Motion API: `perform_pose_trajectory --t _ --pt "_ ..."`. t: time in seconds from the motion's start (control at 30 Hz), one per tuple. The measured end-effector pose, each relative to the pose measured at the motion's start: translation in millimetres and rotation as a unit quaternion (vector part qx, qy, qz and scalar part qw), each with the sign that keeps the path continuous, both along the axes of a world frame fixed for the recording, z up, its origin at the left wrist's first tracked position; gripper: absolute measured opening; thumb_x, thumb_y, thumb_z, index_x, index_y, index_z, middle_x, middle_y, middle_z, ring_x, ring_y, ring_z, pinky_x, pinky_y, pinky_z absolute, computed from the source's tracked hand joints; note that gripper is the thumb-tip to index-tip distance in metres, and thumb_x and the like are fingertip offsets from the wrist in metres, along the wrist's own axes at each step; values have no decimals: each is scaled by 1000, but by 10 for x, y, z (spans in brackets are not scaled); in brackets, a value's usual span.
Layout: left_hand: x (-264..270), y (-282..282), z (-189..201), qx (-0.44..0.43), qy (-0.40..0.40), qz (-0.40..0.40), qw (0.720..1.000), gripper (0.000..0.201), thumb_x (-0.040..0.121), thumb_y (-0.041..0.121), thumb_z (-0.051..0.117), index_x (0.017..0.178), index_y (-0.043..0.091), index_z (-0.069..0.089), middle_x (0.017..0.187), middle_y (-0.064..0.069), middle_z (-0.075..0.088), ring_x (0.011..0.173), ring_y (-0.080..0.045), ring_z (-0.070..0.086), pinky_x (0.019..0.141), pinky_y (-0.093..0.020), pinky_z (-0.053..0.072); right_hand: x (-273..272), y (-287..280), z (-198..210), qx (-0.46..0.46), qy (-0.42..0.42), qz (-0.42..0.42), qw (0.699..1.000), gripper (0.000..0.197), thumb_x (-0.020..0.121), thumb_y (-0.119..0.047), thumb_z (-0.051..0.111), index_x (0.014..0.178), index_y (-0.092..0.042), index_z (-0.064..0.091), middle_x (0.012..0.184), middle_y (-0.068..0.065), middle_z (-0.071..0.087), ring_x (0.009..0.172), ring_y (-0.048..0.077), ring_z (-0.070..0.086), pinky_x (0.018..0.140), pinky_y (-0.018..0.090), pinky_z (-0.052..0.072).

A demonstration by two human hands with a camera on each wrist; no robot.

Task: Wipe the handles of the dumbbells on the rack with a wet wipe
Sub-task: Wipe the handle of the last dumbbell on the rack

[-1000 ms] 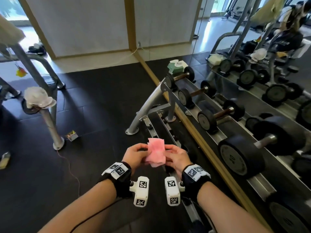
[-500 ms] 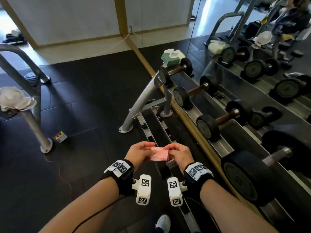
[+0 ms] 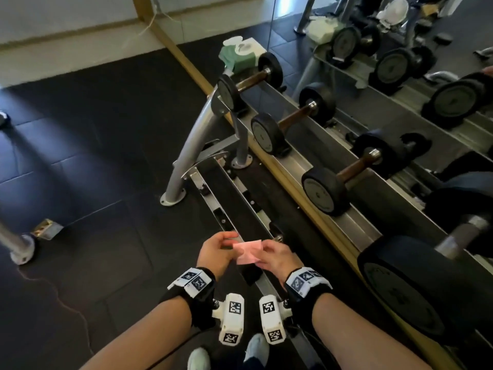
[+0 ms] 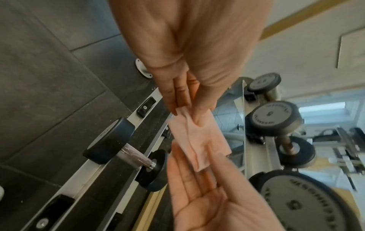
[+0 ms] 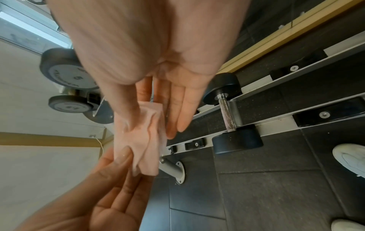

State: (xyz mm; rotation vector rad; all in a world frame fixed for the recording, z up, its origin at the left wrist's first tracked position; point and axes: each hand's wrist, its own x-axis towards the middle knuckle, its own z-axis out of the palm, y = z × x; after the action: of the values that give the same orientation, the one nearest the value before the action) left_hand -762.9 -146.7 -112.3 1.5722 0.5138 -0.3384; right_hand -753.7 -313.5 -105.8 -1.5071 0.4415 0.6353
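a: where is the wipe (image 3: 248, 251) now?
b: between both hands, in the air above the lower rack (image 3: 226, 206) rail. the left hand (image 3: 217, 251) pinches one end with thumb and fingers, the right hand (image 3: 276, 256) pinches the other end.
a: and the dumbbells (image 3: 344, 169)?
b: on the upper shelf at the right, near a mirror (image 3: 400, 84), apart from the hands.

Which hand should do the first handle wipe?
Right, probably. Both hands pinch the pink wipe, but the rack and its dumbbells lie on the right hand's side; the left hand would have to cross over.
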Motion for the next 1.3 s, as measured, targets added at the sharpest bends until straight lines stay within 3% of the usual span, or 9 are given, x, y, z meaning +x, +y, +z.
perform_pose_trajectory --t 0.23,0.33,0.47,0.57,0.7,0.87,0.97,1.1,1.3 --pt "208 -122 -937 -2 -15 -43 999 46 75 -12 76 110 15 64 88 0 68 79 -15 66 70 -21 57 5 -116 -917 1 -10 -100 995 21 87 -4 68 74 -18 74 76 7 69 70 14 67 68 28 57" --pt "210 -120 -1364 17 -14 -64 998 45 77 -9 76 112 16 64 97 -2 68 79 -11 66 81 -24 56 -37 -355 -1419 -59 15 -207 976 19 88 -4 66 75 -16 73 81 11 70 81 26 66 83 43 55" --pt "188 -120 -1879 97 -18 -103 990 38 80 4 78 102 32 64 103 4 70 95 -14 66 94 -30 51 -89 -610 -2037 -94 74 -344 931 24 90 3 54 90 -14 71 91 13 67 79 25 65 76 41 58" --pt "303 -166 -2179 161 -23 -140 977 41 79 17 82 113 34 66 120 6 67 113 -14 61 96 -22 43 -22 -680 -2448 -178 65 -286 939 31 88 -1 52 111 -8 72 104 18 69 91 32 65 92 47 55" --pt "443 -182 -2496 229 6 -214 950 71 75 24 85 139 28 54 136 4 58 127 -16 53 98 -18 35 125 -679 -2862 -239 59 -287 926 27 92 -10 58 116 -4 71 109 15 71 105 34 63 90 32 47" --pt "451 -83 -2717 261 16 -237 935 73 72 19 87 137 36 56 134 6 61 117 -8 55 88 -8 34 367 -613 -3165 -190 36 -380 905 21 92 -9 62 109 -1 72 89 9 69 81 22 60 77 17 45" --pt "480 -55 -2731 264 12 -236 935 72 69 22 89 132 38 60 128 10 63 103 -1 50 87 -11 35 385 -559 -3274 -167 -6 -343 924 25 93 -14 61 116 -9 71 103 12 72 100 29 65 98 36 48" --pt "506 -31 -2752 266 10 -252 930 71 68 24 90 131 41 60 124 12 64 101 0 50 86 -12 36 361 -496 -3405 -137 -46 -308 940 20 90 -23 69 109 -25 74 95 -8 70 98 16 63 100 39 45" --pt "511 -14 -2770 263 8 -254 930 71 69 24 89 131 43 59 126 12 63 102 -1 51 88 -14 38 308 -273 -3395 -85 -29 -318 944 25 91 -22 67 98 -46 73 106 -15 66 96 6 63 68 16 46"
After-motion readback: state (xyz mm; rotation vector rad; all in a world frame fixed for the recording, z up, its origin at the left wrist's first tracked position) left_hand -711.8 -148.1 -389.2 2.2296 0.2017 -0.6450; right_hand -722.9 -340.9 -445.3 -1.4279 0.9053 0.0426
